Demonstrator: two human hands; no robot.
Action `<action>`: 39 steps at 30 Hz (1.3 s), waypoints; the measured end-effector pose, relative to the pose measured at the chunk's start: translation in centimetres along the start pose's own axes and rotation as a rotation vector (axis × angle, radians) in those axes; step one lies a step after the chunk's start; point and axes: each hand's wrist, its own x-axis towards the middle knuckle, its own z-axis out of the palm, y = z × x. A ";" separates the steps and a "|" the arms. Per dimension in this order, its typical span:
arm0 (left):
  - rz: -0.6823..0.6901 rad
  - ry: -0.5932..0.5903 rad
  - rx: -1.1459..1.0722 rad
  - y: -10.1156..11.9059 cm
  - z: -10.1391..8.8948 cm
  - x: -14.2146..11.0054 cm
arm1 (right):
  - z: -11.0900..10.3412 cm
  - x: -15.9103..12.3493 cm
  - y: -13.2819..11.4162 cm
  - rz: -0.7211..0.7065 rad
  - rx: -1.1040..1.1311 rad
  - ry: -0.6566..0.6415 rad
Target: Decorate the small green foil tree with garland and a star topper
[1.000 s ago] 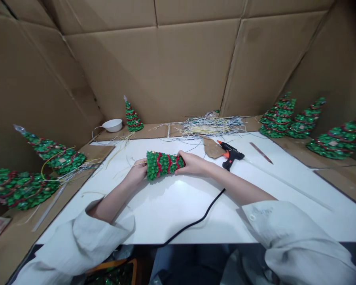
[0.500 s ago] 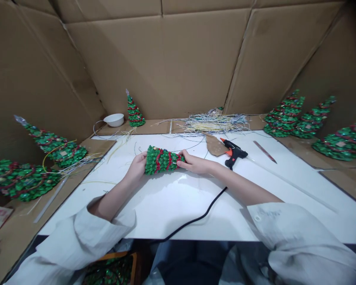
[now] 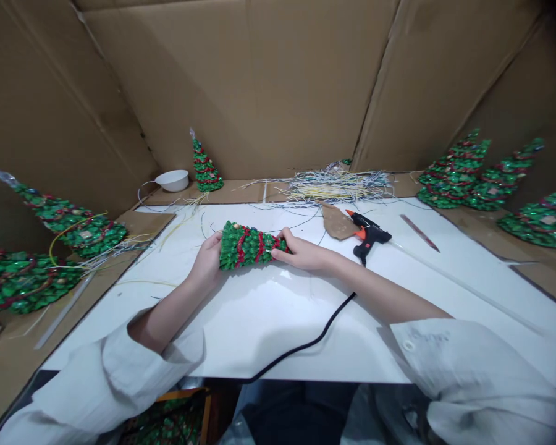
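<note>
Sm. green tree (image 3: 246,248) w/ red garland (image 3: 260,246) held sideways betw. L hand (image 3: 207,259), clamped on wide base w/ fingertips mostly hidden, & R hand (image 3: 302,252), clamped round narrow end, over white table (image 3: 259,327); contact unclear. Est. risks: R forearm (image 3: 380,290) swinging out could snag black cord (image 3: 306,347) or knock glue gun (image 3: 371,233); over-tight R pinch could loosen garland; wire pile (image 3: 338,186) behind might catch tree if pushed back.
</note>
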 end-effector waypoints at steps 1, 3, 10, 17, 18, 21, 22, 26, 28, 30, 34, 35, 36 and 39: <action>0.001 0.003 0.001 0.0 0.0 0.0 | 0.0 0.0 -0.1 0.003 -0.009 0.005; 0.011 0.004 -0.006 -0.1 0.0 0.0 | 0.0 -0.1 -0.2 0.005 -0.023 0.011; 0.032 0.008 -0.036 -0.2 0.2 -0.1 | 0.1 -0.1 -0.7 0.033 -0.065 0.031; 0.048 0.027 -0.034 -0.2 0.1 -0.2 | 0.1 -0.2 -1.1 0.060 -0.078 0.046; 0.051 0.022 -0.033 -0.3 0.0 -0.2 | 0.1 -0.2 -1.2 0.066 -0.077 0.048; 0.057 0.018 -0.039 -0.3 0.0 -0.2 | 0.1 -0.3 -1.3 0.084 -0.074 0.062; 0.058 0.024 -0.043 -0.4 -0.1 -0.2 | 0.1 -0.3 -1.4 0.086 -0.073 0.067; 0.055 0.038 -0.046 -0.3 -0.1 -0.3 | 0.2 -0.3 -1.3 0.090 -0.082 0.079; 0.067 0.037 -0.044 -0.3 -0.1 -0.5 | 0.3 -0.2 -1.2 0.090 -0.089 0.080; 0.082 0.045 -0.044 -0.3 -0.1 -0.6 | 0.3 -0.2 -1.2 0.085 -0.093 0.080; 0.073 0.055 -0.046 -0.3 -0.1 -0.5 | 0.4 -0.2 -1.3 0.086 -0.101 0.093; 0.069 0.056 -0.045 -0.3 -0.2 -0.5 | 0.4 -0.1 -1.3 0.087 -0.102 0.094; 0.067 0.057 -0.041 -0.3 -0.2 -0.5 | 0.5 -0.1 -1.3 0.088 -0.103 0.094; 0.077 0.066 -0.029 -0.3 -0.2 -0.5 | 0.5 -0.1 -1.2 0.086 -0.110 0.094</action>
